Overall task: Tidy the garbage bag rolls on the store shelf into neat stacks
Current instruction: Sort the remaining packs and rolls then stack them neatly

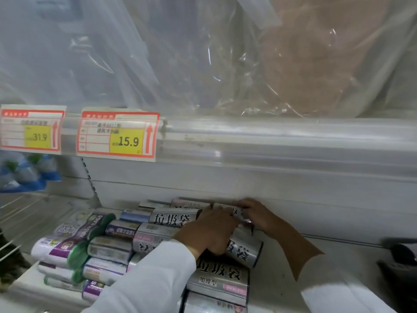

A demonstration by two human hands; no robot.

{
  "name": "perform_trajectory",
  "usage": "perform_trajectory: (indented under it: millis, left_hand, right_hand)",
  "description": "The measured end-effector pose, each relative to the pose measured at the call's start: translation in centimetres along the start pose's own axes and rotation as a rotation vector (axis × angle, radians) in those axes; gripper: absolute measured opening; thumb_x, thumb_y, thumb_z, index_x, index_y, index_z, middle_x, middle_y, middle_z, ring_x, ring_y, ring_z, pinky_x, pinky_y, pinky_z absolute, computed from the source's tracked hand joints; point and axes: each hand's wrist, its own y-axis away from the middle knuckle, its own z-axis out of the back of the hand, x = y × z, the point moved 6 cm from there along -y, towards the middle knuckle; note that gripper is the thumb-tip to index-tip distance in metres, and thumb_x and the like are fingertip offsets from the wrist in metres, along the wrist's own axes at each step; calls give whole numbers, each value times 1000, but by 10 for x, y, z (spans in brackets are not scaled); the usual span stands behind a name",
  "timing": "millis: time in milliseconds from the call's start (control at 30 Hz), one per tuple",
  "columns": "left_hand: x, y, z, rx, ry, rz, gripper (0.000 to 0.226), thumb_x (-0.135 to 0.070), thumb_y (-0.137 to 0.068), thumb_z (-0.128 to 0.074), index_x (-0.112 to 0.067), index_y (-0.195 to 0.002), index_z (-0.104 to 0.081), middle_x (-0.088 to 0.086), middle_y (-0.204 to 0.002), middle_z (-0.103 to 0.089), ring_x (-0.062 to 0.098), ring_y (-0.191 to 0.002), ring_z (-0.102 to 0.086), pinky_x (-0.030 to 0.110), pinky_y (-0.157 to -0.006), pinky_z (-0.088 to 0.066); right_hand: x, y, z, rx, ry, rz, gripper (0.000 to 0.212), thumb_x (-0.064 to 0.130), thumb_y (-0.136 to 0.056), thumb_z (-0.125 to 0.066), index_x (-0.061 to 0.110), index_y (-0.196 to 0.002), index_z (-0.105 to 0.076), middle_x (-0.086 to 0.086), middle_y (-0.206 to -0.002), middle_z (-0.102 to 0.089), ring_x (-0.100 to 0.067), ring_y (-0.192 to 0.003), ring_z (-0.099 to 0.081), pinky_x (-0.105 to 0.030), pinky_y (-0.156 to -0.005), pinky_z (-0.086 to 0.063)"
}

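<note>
Both hands, left hand (209, 233) and right hand (255, 213), close their fingers on one grey roll (232, 212) near the shelf (316, 267) back edge. Front grey rolls (216, 276) look stacked; left-edge purple rolls (67, 242) lie untidy.

The white metal store shelf (282, 288) carries stacked silver-wrapped garbage bag rolls (217, 277) and purple-and-green labelled roll packs (67, 242) (leftmost), its right side bare.

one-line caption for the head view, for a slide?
Both hands grip one garbage bag roll atop the shelf stack.
</note>
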Motion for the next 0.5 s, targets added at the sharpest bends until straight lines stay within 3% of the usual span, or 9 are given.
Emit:
perform_trajectory:
  millis: [33, 100, 167, 233, 300, 400, 500]
  left_hand:
    - [0, -1, 1, -8, 3, 6, 71, -16, -80, -67, -24, -143, -35, 6, -143, -41, 28, -134, -36, 45, -113, -25]
    - [2, -4, 3, -28, -1, 23, 68, -19, -81, -67, -23, -142, -35, 5, -143, -43, 29, -134, -36, 44, -112, -25]
    - [5, -5, 1, -33, -20, 44, 66, -19, -81, -66, -23, -139, -36, 4, -143, -44, 28, -134, -37, 44, -112, -24]
    - [6, -4, 0, -14, -33, 71, 69, -19, -80, -66, -23, -140, -34, 5, -144, -44, 28, -136, -35, 46, -114, -21]
    - [5, 1, -1, 22, -65, 87, 72, -14, -78, -67, -22, -141, -31, 6, -143, -44, 28, -136, -35, 45, -114, -20]
    - [4, 7, -5, 117, -31, 107, 82, -6, -73, -71, -19, -142, -29, 6, -144, -43, 29, -134, -38, 44, -112, -25]
    - [5, 10, -5, 173, 7, 135, 88, -9, -66, -78, -20, -140, -32, 5, -143, -43, 32, -132, -39, 47, -109, -35]
  right_hand:
    - [-4, -2, -5, 16, -12, 3, 27, -6, -86, -45, 7, -102, -64, -17, -108, -62, -27, -94, -57, -34, -79, -42]
    - [-7, -2, -13, 27, 22, 27, 26, 10, -92, -46, 9, -112, -63, -15, -122, -60, -30, -109, -57, -38, -96, -45]
    - [-12, 1, -19, 49, 55, 17, 34, 35, -91, -46, 26, -121, -59, -6, -137, -50, -26, -125, -47, -43, -110, -35]
    - [-15, 3, -24, 69, 82, 34, 42, 52, -86, -43, 37, -124, -54, -2, -144, -42, -26, -133, -37, -45, -115, -27]
    - [-14, 8, -24, 71, 121, 32, 43, 46, -91, -41, 31, -130, -50, -5, -145, -39, -28, -134, -35, -42, -115, -26]
    - [-11, 19, -10, -67, -11, 22, 41, 27, -95, -41, 17, -135, -45, -11, -146, -39, -27, -131, -40, -35, -111, -31]
    - [-14, 34, -1, -137, -122, 24, 34, 15, -97, -40, 1, -125, -53, -16, -129, -54, -23, -114, -50, -27, -91, -36]
